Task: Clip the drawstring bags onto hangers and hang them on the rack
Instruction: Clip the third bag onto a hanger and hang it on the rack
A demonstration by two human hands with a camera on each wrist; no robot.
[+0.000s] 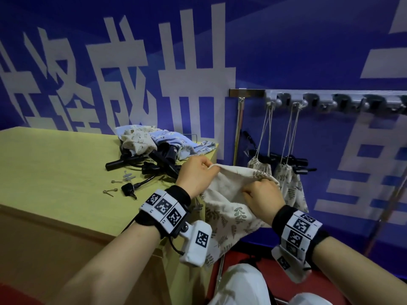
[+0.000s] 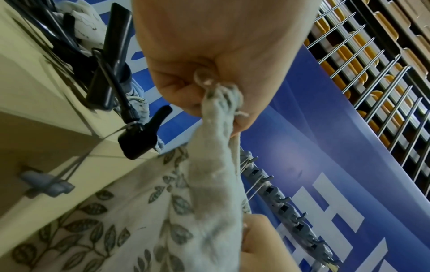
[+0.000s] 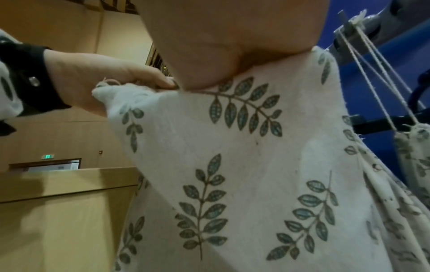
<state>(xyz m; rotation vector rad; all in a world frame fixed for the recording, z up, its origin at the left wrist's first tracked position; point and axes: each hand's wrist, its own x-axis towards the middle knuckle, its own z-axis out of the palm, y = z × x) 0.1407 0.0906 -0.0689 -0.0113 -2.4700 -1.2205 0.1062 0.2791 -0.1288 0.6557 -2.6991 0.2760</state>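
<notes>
A cream drawstring bag [image 1: 229, 208] printed with grey-green leaves hangs between both hands beside the table's right end. My left hand [image 1: 198, 172] pinches its top left corner, where the bunched hem [image 2: 221, 114] and a cord end show. My right hand [image 1: 262, 197] grips the top edge further right, and the leaf cloth [image 3: 232, 165] drapes below it. Black clip hangers [image 1: 158, 159] lie in a heap on the table with more bags [image 1: 154, 139] on top. Two leaf-print bags [image 1: 288, 179] hang by their cords from the rack's hook rail [image 1: 330, 102].
The yellow-green table [image 1: 55, 168] holds small metal clips [image 1: 110, 191] and a black plug [image 1: 130, 190] near the heap. A chrome rack post [image 1: 239, 128] stands just right of the table. A blue banner wall with white characters lies behind. Red floor below.
</notes>
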